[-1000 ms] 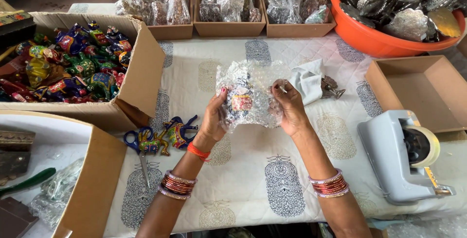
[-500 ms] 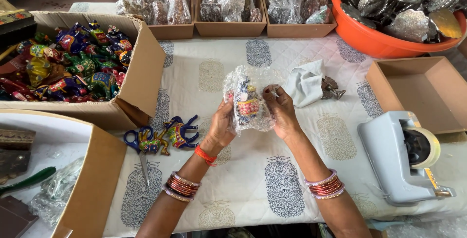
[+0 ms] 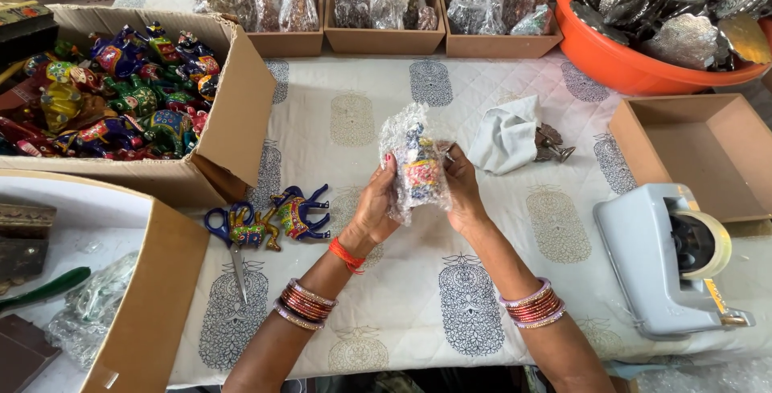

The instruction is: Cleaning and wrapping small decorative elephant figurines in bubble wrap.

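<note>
Head view: the small painted figurine wrapped in clear bubble wrap (image 3: 416,166) stands upright above the printed tablecloth (image 3: 362,120), between both hands. The left hand (image 3: 375,206) and right hand (image 3: 461,192) pinch its sides, equally near.

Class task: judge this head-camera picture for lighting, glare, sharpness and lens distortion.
Head view: soft, even light with faint shadows; small glints on the bubble wrap between the left hand and right hand and on the silver pieces in the orange tub; focus is sharp throughout; the wide lens bends the table edges slightly.
</note>
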